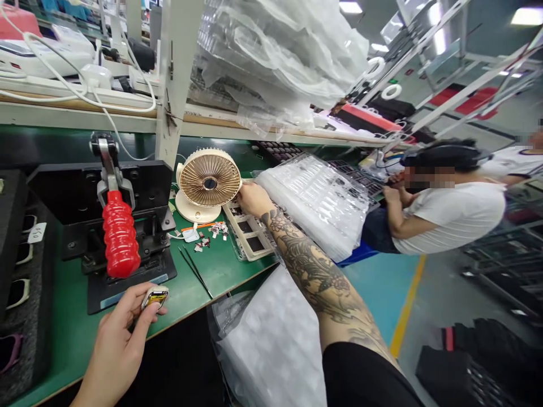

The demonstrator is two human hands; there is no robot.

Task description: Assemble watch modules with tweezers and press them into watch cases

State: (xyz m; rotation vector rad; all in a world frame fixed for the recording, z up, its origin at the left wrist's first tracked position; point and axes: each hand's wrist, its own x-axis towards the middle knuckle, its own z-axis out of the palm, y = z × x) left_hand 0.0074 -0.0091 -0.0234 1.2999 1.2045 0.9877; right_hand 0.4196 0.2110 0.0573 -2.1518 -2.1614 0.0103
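Note:
My left hand [127,333] pinches a small smartwatch case [155,297] between thumb and fingers, near the table's front edge. The case has a pale rim, and yellow and dark parts show inside it. My right hand [254,199] reaches across to the beige desk fan [208,180], beside its right rim and above a cream compartment tray [257,255]. Its fingertips are hidden, so I cannot tell whether they touch the fan or hold anything. Black tweezers [195,272] lie on the green table [182,308] between my hands.
A press with a red handle [121,234] stands left of the fan. Small parts [218,229] lie scattered before the fan. At far left is a foam tray [40,294] with watch cases. Plastic-wrapped trays [314,198] stand at right; a co-worker [449,209] sits beyond.

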